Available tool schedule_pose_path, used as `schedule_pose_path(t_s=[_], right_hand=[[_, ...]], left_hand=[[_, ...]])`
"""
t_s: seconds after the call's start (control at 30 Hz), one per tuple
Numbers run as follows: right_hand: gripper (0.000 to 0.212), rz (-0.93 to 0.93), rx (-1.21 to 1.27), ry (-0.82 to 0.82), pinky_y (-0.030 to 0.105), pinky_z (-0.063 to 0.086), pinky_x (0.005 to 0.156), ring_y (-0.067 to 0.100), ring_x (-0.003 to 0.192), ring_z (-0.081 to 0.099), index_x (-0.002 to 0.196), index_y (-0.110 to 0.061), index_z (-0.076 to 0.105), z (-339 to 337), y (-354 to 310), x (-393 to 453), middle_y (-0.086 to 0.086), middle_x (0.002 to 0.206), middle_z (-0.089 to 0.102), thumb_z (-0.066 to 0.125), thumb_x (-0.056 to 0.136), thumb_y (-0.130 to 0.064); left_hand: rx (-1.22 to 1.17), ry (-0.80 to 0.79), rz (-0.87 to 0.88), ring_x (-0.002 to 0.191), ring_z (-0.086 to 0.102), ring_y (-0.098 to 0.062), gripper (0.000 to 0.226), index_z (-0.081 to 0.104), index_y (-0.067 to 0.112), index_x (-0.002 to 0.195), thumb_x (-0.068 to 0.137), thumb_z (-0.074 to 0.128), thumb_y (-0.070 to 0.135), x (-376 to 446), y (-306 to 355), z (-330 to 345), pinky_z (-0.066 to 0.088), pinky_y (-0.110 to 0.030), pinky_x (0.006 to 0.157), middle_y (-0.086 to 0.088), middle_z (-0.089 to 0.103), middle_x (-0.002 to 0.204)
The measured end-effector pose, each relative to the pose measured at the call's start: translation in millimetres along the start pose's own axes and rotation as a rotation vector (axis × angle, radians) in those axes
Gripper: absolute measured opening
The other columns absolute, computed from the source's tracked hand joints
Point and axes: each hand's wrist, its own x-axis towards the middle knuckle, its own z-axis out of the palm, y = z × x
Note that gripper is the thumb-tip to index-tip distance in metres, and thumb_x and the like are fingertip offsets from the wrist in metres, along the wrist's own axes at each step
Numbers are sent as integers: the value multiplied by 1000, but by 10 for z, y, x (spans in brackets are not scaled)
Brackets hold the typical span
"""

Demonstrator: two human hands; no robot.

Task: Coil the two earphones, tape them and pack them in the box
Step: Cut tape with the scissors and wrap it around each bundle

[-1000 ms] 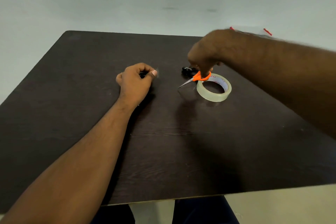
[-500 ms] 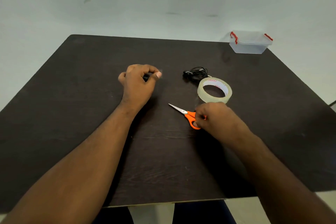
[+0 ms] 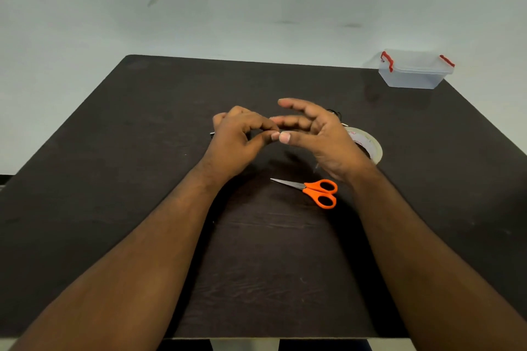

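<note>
My left hand (image 3: 238, 139) is curled shut on a coiled black earphone; only a small dark end (image 3: 212, 134) pokes out at its left side. My right hand (image 3: 316, 134) is right beside it with fingers spread, its thumb tip touching my left thumb tip; nothing shows in its grasp. A bit of the second black earphone (image 3: 336, 113) peeks out behind my right hand. The clear tape roll (image 3: 372, 148) lies half hidden behind my right wrist. The clear plastic box (image 3: 413, 77) with red clips stands at the table's far right corner.
Orange-handled scissors (image 3: 318, 192) lie shut on the dark table (image 3: 114, 179) just below my right hand, blades pointing left. A pale wall rises behind the table's far edge.
My right hand brought the scissors from the tape roll toward me, laid them on the table, let go and rose to meet my left hand. My left hand stayed shut.
</note>
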Motion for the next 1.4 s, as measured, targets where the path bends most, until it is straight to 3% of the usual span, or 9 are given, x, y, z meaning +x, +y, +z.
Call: schedule_pose_path(t_s=[0.2,0.4,0.57,0.67,0.8,0.93,1.13,1.27,1.4], right_hand=[[29,-5,-162,77,30,49,74,18,74,57,105,-7,68,-6,149,68,13,76,61,74,78,2],[32,10,-156,9,23,53,80,10,87,63,99,-5,72,-72,95,7,7,87,67,80,69,1],[19,-11,-129,54,44,53,80,23,77,60,85,-2,69,-53,127,4,14,82,65,81,71,-3],[22,-31,-152,85,35,55,84,15,87,67,92,-8,71,-26,150,24,7,92,71,81,72,-5],[10,-77,-162,135,18,51,75,7,82,68,84,-14,75,-32,174,44,-2,84,74,76,78,-6],[7,-113,-161,189,21,52,74,8,77,66,81,-11,75,-19,156,42,0,78,73,74,79,-5],[3,-168,207,642,25,50,63,17,69,61,80,-8,74,-522,39,-2,5,75,72,74,79,-5],[6,-140,281,814,27,51,62,14,67,61,79,-13,73,-762,45,-36,1,71,70,74,80,-6],[8,-76,277,860,26,52,62,11,63,60,77,-13,73,-763,54,2,0,66,67,73,81,-6]], left_hand=[[-84,30,-64,89,58,-5,17,66,40,92,78,64,51,21,-25,-14,44,-58,86,31,66,85],[-138,-19,-68,86,60,-1,21,69,32,91,78,65,47,12,-12,-48,48,-33,81,23,69,78],[-104,-24,-80,87,59,-5,19,70,31,89,78,66,46,11,-20,-94,48,-39,84,14,71,79],[-90,-37,-87,86,59,-4,17,71,30,85,78,67,45,-6,-2,-82,48,-38,84,14,71,78],[-110,-36,-90,84,61,-2,4,74,24,81,80,74,28,-5,56,-102,46,-21,78,15,70,77],[-252,-30,-191,74,64,1,1,73,8,82,81,73,7,-12,115,-100,46,-12,70,15,70,73],[-223,197,-278,64,59,-11,10,71,4,84,90,66,10,23,175,-42,48,-25,61,-13,67,73],[-34,129,-259,69,62,-3,11,71,26,79,84,66,35,248,281,190,52,-35,74,13,68,71],[151,-58,-336,87,63,-5,11,70,33,81,83,63,41,746,382,450,42,-44,97,19,67,80]])
